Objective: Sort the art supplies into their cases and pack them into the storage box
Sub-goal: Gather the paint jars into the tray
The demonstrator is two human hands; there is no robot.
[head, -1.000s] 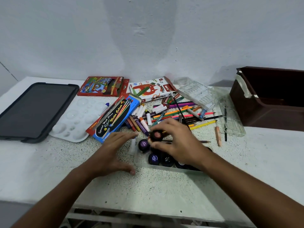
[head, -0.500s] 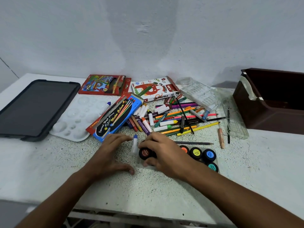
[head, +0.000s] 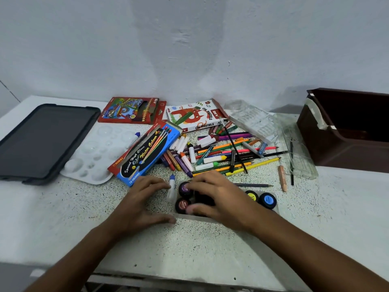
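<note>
Clearly the right hand (head: 219, 197) is curling its fingers over a dark paint pot in the clear tray (head: 275, 209) near the table's front edge, pressing it in beside the purple pot (head: 184, 188) and the brown pot (head: 182, 205). The left hand (head: 143, 203) is resting flat beside the tray, fingers loosely spread, steadying it. Those pots are looking small, light and hard, with smooth round lids likely to slip; gripping around the sides seems best. The thin plastic tray probably flexes, so lifting from both ends seems wise. The storage box (head: 336, 152) is waiting far right.
</note>
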